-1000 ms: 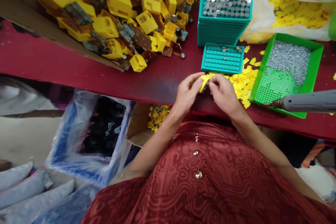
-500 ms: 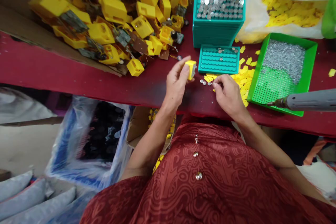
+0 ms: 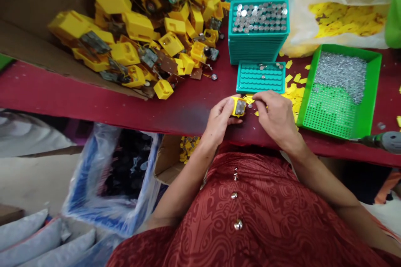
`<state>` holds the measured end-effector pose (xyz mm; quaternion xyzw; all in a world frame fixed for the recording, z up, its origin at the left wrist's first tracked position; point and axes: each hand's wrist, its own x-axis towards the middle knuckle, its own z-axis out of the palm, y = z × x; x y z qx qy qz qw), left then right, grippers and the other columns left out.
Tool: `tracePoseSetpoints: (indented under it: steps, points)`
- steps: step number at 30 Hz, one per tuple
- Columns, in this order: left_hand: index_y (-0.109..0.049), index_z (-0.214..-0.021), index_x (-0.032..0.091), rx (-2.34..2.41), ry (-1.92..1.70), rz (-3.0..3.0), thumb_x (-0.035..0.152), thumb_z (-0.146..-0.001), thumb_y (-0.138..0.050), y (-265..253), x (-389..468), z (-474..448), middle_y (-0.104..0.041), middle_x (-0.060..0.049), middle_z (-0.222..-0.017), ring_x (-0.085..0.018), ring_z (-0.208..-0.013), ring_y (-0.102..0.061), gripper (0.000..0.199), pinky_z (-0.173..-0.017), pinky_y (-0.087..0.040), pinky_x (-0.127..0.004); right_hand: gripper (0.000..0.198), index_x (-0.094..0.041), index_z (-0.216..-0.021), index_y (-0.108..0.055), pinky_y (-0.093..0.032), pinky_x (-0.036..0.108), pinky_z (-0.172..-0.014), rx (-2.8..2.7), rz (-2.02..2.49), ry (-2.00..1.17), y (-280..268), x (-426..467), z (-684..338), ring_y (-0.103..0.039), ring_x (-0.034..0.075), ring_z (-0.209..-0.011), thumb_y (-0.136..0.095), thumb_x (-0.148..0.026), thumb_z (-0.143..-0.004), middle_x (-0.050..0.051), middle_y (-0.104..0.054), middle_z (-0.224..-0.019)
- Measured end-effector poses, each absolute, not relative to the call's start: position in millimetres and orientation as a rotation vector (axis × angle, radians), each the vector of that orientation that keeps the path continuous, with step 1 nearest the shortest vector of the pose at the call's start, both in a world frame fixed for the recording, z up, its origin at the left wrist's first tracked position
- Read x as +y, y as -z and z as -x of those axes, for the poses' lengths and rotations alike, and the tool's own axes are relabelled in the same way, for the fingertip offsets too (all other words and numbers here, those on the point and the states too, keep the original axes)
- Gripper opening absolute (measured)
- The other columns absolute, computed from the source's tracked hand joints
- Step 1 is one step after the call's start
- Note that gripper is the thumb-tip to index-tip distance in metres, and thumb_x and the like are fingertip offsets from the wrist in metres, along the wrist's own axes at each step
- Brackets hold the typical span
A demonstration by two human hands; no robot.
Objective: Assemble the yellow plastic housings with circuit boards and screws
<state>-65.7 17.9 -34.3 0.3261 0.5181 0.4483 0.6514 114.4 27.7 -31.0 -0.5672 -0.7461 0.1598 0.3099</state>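
Note:
My left hand [image 3: 219, 122] grips a small yellow plastic housing [image 3: 234, 111] with a grey inner part facing up. Close to its right, my right hand [image 3: 277, 117] has thumb and forefinger pinched together; whatever is between them is too small to make out. Between the hands, a button cell [image 3: 249, 106] lies on the red tabletop beside small yellow plastic pieces [image 3: 293, 95]. Just beyond the hands sits a shallow teal tray [image 3: 261, 79] with a few button cells in it.
Behind it rises a stack of teal trays [image 3: 255, 48] topped with button cells. A green basket [image 3: 340, 123] of small metal parts is at right, near a power screwdriver [image 3: 380, 141]. Yellow housings [image 3: 138, 27] spill from a cardboard box [image 3: 28, 44] at left. A white bag [image 3: 300, 12] stands behind.
My left hand has brought the yellow housing right and nearer, turning its grey side up. My right hand stays pinched, now closer to it. Fewer loose button cells show. The screwdriver has swung away.

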Motion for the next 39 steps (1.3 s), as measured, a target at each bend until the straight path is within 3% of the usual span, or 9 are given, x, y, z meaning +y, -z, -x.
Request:
tracePoseSetpoints:
  steps: [4, 11, 16, 22, 27, 35, 39]
  points:
    - [-0.076, -0.126, 0.016, 1.208, -1.016, -0.858, 0.053, -0.096, -0.072, 38.7, 16.0, 63.7, -0.079, -0.013, -0.120, -0.016, -0.092, -0.072, 0.048, -0.067, -0.064, -0.020, 0.031, -0.014, -0.108, -0.082, -0.056, 0.039, -0.089, -1.993, 1.547, -0.411, 35.6, 26.1, -111.5, -0.074, 0.025, -0.096, -0.052, -0.012, -0.100, 0.013, -0.080, -0.101]
    - [-0.078, -0.122, 0.020, 1.235, -1.027, -0.882, 0.054, -0.094, -0.075, 37.6, 14.1, 61.3, -0.078, -0.010, -0.119, -0.017, -0.097, -0.070, 0.044, -0.070, -0.063, -0.021, 0.013, -0.021, -0.096, -0.078, -0.056, 0.034, -0.090, -1.910, 1.327, -0.584, 23.7, 23.1, -105.3, -0.070, 0.019, -0.093, -0.066, -0.021, -0.100, 0.006, -0.078, -0.097]
    - [-0.080, -0.120, 0.021, 1.244, -1.010, -0.938, 0.056, -0.094, -0.074, 37.3, 14.1, 62.0, -0.079, -0.010, -0.118, -0.018, -0.098, -0.071, 0.043, -0.069, -0.063, -0.022, 0.015, -0.020, -0.093, -0.071, -0.054, 0.036, -0.089, -1.943, 1.329, -0.606, 24.0, 21.3, -101.9, -0.068, 0.020, -0.093, -0.059, -0.023, -0.102, 0.007, -0.075, -0.097]
    - [-0.080, -0.117, 0.021, 1.217, -1.040, -0.825, 0.051, -0.101, -0.068, 33.1, 18.5, 68.8, -0.081, -0.009, -0.117, -0.018, -0.095, -0.076, 0.036, -0.067, -0.063, -0.022, 0.011, -0.020, -0.090, -0.063, -0.055, 0.035, -0.086, -1.902, 1.264, -0.524, 23.8, 15.9, -105.8, -0.066, 0.019, -0.089, -0.056, -0.019, -0.100, 0.006, -0.072, -0.094]
    - [-0.080, -0.113, 0.020, 1.093, -0.982, -0.655, 0.044, -0.106, -0.063, 25.4, 17.6, 69.1, -0.082, -0.009, -0.111, -0.015, -0.088, -0.077, 0.030, -0.062, -0.062, -0.019, 0.009, -0.020, -0.089, -0.061, -0.058, 0.034, -0.085, -1.833, 1.193, -0.547, 19.2, 15.6, -108.5, -0.068, 0.019, -0.098, -0.058, -0.020, -0.097, 0.008, -0.072, -0.103]
    - [-0.079, -0.117, 0.020, 1.047, -0.958, -0.521, 0.046, -0.106, -0.066, 22.9, 11.7, 64.4, -0.083, -0.008, -0.110, -0.015, -0.088, -0.078, 0.031, -0.065, -0.066, -0.021, 0.007, -0.021, -0.092, -0.062, -0.059, 0.030, -0.077, -1.705, 1.260, -0.773, 14.4, 8.0, -113.2, -0.071, 0.015, -0.082, -0.062, -0.027, -0.096, 0.003, -0.077, -0.094]
    - [-0.079, -0.120, 0.020, 1.022, -0.970, -0.523, 0.046, -0.105, -0.068, 24.1, 7.9, 62.6, -0.082, -0.009, -0.117, -0.014, -0.091, -0.078, 0.032, -0.072, -0.066, -0.022, 0.017, -0.022, -0.106, -0.063, -0.063, 0.031, -0.079, -1.579, 1.268, -0.888, 22.4, 1.2, -115.3, -0.073, 0.014, -0.084, -0.069, -0.028, -0.091, 0.002, -0.078, -0.099]
